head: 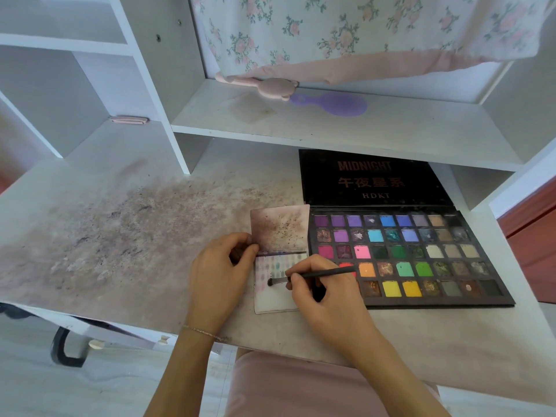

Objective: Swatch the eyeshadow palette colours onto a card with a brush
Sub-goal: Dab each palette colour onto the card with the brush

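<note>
Right hand (319,293) pinches brush (313,275), bristle tip touching card (272,299) below rows of pale swatches. Left hand (219,272) curled, fingers gripping card's left edge. Card lies on stained counter (120,236), just left of open palette (412,257). Purple hairbrush (337,104) on shelf (376,127) behind.

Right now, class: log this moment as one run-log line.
right hand: brush tip on card | left hand: pinches card edge | palette: open
</note>
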The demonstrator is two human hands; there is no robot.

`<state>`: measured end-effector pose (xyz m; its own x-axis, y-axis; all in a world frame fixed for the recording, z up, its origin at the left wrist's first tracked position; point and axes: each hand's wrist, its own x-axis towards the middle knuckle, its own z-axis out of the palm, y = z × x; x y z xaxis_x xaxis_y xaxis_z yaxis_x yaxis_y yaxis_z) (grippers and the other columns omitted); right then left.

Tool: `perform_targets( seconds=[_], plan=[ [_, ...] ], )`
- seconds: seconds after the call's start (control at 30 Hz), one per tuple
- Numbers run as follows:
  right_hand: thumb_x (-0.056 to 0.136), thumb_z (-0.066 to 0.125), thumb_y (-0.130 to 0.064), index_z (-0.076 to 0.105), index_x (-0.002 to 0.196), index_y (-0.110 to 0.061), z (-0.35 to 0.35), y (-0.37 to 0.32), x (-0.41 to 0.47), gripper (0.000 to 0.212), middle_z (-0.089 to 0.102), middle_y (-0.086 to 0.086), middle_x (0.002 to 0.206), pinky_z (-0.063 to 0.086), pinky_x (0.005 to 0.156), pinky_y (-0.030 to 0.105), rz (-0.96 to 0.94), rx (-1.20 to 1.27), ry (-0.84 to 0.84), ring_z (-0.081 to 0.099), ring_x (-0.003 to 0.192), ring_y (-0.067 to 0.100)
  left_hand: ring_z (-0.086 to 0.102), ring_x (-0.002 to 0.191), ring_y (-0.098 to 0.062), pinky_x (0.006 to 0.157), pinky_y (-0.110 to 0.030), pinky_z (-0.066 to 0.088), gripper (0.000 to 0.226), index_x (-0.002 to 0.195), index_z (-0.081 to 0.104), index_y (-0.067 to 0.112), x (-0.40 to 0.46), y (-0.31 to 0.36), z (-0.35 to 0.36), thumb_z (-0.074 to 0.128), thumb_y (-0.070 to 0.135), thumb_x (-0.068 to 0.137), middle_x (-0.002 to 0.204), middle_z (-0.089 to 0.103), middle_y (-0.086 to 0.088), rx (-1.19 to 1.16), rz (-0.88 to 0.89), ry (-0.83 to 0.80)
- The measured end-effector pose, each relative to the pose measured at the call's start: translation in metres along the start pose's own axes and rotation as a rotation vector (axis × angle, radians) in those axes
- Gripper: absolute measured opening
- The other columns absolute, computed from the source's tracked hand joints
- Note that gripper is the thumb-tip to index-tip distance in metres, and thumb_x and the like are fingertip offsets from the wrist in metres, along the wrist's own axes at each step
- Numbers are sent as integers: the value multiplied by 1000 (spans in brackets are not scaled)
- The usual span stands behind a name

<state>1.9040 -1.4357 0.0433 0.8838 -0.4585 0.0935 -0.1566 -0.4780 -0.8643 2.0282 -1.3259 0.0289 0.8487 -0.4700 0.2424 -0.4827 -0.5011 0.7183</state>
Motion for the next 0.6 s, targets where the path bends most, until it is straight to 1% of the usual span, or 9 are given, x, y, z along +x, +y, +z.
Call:
perform_targets(
  seconds=[0.13,0.2,0.3,0.43,0.53,0.6],
  plan=[
    [83,57,-14,58,78,-27,-1,-2,-1,14,61,-6,78,49,66,30,13,-11,-7,55,74,8,55,70,-10,61,-20,40,6,85,68,20,0,-1,0,63,19,82,74,60,11,9,2,0],
    [83,57,-15,57,79,-28,-1,-2,0,14,62,-6,79,50,67,29,24,-10,-7,56,75,7,55,70,-10,62,-20,40,6,86,68,20,0,-1,0,63,19,82,75,60,11,12,6,-2],
    [84,56,-16,58,81,-27,-1,-2,1,11,62,-5,81,51,69,32,30,-12,-5,58,76,9,55,70,-10,62,-20,40,6,86,68,19,0,-1,0,63,19,82,74,60,11,8,5,3],
    [83,56,-16,55,78,-31,-1,-2,0,16,60,-10,79,49,67,29,19,-24,-14,55,75,7,55,71,-11,62,-22,40,6,86,67,20,0,0,0,63,19,82,75,60,11,9,-2,-4],
    [84,56,-16,58,81,-26,-1,-1,1,11,62,-6,80,51,68,32,26,-21,-13,57,75,9,56,72,-12,63,-24,41,7,87,68,20,0,0,0,62,20,83,76,62,10,6,-5,-5],
    [84,56,-17,58,80,-27,0,-1,1,11,62,-6,79,51,67,30,26,-20,-9,57,74,8,56,72,-12,63,-25,41,7,87,68,20,0,0,0,62,20,83,76,61,10,1,-4,-4]
  ],
)
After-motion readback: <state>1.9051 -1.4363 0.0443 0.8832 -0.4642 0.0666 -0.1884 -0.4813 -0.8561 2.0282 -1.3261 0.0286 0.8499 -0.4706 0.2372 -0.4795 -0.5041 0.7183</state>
